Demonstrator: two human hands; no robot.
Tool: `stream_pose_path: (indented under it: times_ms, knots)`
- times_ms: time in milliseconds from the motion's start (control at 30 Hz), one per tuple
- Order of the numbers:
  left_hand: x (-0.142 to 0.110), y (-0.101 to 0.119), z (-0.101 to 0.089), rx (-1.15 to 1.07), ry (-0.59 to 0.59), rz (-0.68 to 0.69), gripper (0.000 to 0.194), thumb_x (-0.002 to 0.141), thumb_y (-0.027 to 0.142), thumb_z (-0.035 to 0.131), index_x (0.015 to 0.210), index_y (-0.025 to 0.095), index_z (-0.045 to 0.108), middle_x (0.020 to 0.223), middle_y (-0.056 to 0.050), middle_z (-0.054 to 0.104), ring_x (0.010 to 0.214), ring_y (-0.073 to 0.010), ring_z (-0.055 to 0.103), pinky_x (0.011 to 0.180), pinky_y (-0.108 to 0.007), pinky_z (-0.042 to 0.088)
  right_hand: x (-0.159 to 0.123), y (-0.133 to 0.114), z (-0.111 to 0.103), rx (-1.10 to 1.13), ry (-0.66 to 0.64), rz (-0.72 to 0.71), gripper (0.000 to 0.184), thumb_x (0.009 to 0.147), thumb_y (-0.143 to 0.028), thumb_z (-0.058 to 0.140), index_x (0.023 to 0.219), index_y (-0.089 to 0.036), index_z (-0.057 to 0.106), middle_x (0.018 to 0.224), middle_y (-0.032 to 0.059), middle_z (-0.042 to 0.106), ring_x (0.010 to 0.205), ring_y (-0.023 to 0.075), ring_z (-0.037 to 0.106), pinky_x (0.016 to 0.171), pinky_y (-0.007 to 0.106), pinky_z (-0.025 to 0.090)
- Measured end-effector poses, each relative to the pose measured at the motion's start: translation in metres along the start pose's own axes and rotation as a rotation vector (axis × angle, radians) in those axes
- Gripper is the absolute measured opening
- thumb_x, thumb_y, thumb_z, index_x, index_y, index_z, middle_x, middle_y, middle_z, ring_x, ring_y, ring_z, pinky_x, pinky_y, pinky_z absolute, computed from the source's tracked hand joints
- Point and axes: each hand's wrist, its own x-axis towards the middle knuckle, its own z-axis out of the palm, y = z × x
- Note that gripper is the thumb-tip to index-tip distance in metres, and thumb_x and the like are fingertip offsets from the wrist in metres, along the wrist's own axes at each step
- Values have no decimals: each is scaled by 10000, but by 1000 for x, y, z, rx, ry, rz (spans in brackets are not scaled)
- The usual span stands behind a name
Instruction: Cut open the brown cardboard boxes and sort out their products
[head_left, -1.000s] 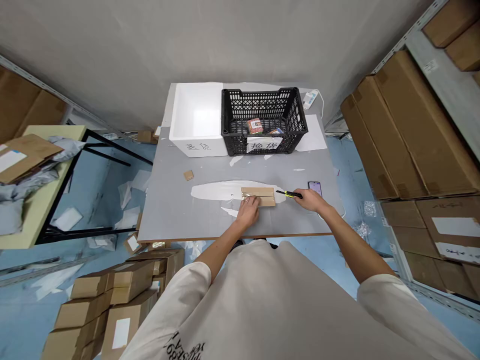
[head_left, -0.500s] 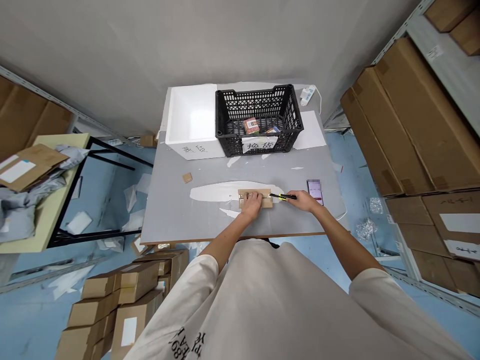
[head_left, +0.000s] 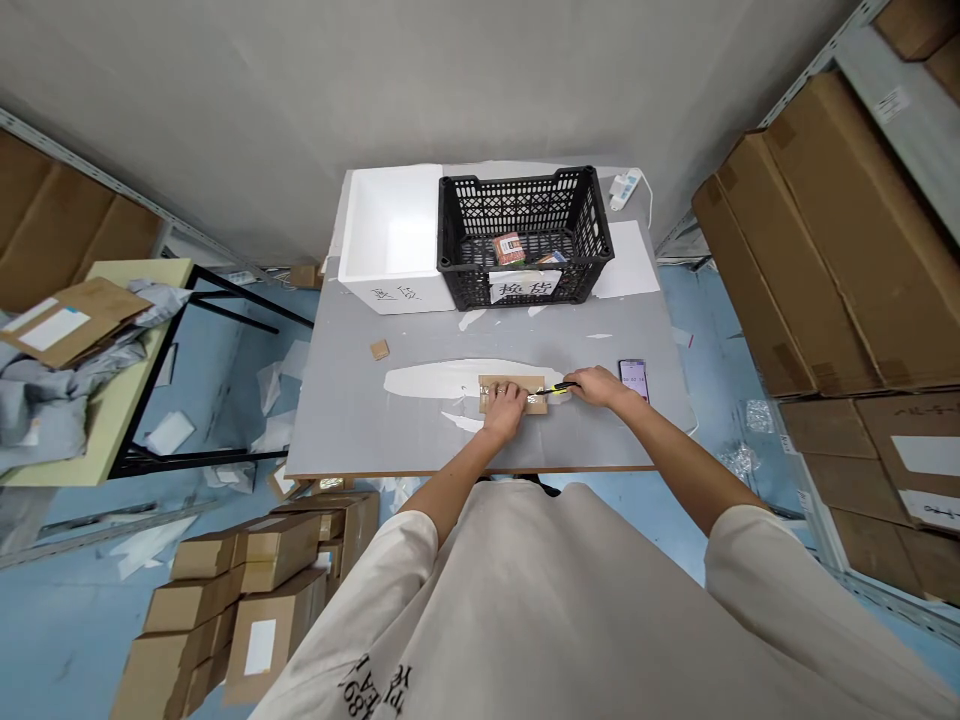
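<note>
A small flat cardboard box (head_left: 535, 404) with clear tape on it lies near the front of the grey table. My left hand (head_left: 505, 408) rests over its left half, fingers bent against the top and holding it to the table. From the right, my right hand (head_left: 596, 386) is closed around a black and yellow utility knife (head_left: 561, 387). The knife points left, its tip over the right part of the box; whether the blade is into the tape is too small to tell. Just right of that hand lies a phone (head_left: 634, 378) with a lit screen.
Behind the box stand a white foam bin (head_left: 405, 293) and a black plastic crate (head_left: 525, 293) with small packets inside. A small brown cardboard piece (head_left: 380, 350) lies to the left. At the back right is a power strip (head_left: 624, 188). Stacked cartons (head_left: 277, 560) stand below left.
My right hand has brought the knife slightly left, so its tip now reaches farther over the box. My left hand stays on the box. The whole view has shifted a little.
</note>
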Motion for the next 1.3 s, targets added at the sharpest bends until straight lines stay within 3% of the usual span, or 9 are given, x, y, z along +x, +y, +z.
stream_pose_path:
  times_ms: [300,467,833,1033,1300]
  knots:
    - [1,-2,0,-5,15,9,410,862,213,647,1256,201,537,1257,-129,524,1258,-305,446,1179,-543,231,-11,16,18,545,-234,146,376,873,-568,563,982,-241,710,780,4,684,673,155,566,594,247,387]
    - [1,-1,0,-12,-3,7,408,860,219,657,1248,204,533,1265,-122,520,1274,-290,442,1179,-513,241,-20,23,27,696,-315,159,420,833,-620,598,938,-222,682,760,6,673,654,142,572,549,233,385]
    - [3,0,-7,-38,-62,-3,431,880,201,644,1291,246,523,1249,-99,516,1262,-271,457,1187,-486,227,-14,13,32,708,-254,161,412,856,-632,563,930,-239,664,715,-15,650,572,119,522,496,226,364]
    - [7,-2,-6,-54,-69,-22,373,899,175,593,1260,245,531,1251,-102,510,1202,-260,495,1141,-469,279,-25,19,38,805,-310,137,429,828,-639,622,907,-220,668,752,12,680,660,144,606,545,232,416]
    - [10,-6,-11,-105,-82,-10,391,906,216,561,1290,246,498,1316,-101,499,1227,-280,480,1036,-433,371,-44,16,45,941,-126,277,438,872,-608,586,1024,-201,636,881,39,729,747,171,668,563,232,452]
